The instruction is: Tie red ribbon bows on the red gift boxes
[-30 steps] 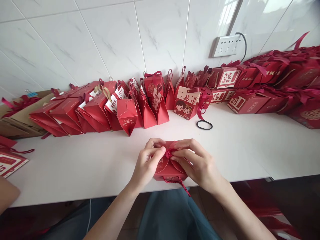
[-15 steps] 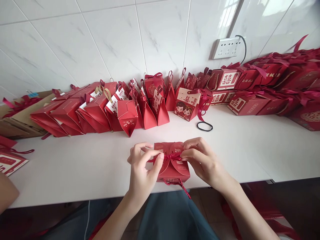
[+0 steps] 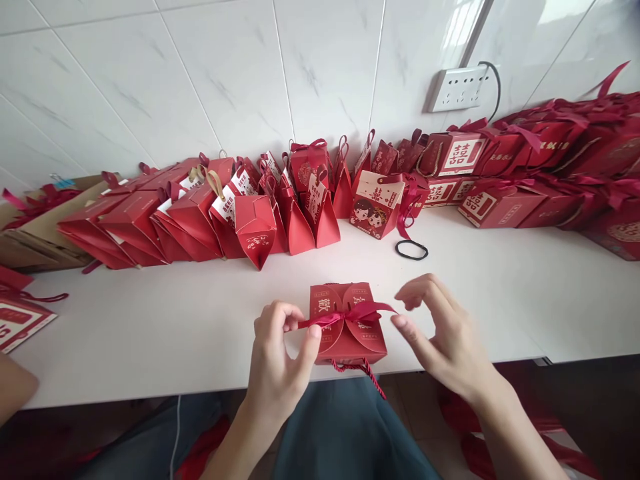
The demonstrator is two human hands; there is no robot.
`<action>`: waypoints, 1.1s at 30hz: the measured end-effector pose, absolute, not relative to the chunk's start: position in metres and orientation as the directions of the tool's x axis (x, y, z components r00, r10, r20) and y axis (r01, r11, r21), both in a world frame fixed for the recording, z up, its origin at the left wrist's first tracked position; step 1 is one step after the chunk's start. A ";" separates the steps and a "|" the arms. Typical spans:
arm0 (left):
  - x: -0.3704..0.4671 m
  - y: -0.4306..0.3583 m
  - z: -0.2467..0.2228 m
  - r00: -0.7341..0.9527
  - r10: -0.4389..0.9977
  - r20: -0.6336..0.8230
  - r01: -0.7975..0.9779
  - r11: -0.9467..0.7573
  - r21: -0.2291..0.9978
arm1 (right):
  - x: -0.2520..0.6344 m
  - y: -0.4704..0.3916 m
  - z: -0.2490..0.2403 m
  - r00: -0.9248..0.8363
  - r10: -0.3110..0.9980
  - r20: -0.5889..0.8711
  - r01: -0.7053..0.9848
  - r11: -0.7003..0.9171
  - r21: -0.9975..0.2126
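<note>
A red gift box with curved top flaps lies near the table's front edge, a twisted red cord hanging from its front side. Across its top runs a dark red ribbon, knotted in the middle. On the box's left, my left hand has thumb and finger apart beside the ribbon's left end; no grip on it shows. To the right, my right hand is open, its thumb and fingers apart close to the ribbon's right tip.
Rows of red gift boxes line the tiled wall. A black hair band lies behind my right hand on the white table. Another person's arm shows at the left edge.
My right hand has moved off the box to the right and opened. My left hand has drawn back leftward from the knot. The ribbon's ends now spread out to both sides.
</note>
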State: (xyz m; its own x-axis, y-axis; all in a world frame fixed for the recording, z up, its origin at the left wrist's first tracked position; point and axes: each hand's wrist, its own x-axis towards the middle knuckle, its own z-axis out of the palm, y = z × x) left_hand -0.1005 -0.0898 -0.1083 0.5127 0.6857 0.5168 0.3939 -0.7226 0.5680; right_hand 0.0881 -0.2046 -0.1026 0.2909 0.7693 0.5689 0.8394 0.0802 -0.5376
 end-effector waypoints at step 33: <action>-0.077 -0.074 -0.098 0.692 0.715 0.097 0.213 -0.331 0.919 | 0.085 -0.147 -0.102 0.506 0.838 0.202 0.317 0.037 -0.948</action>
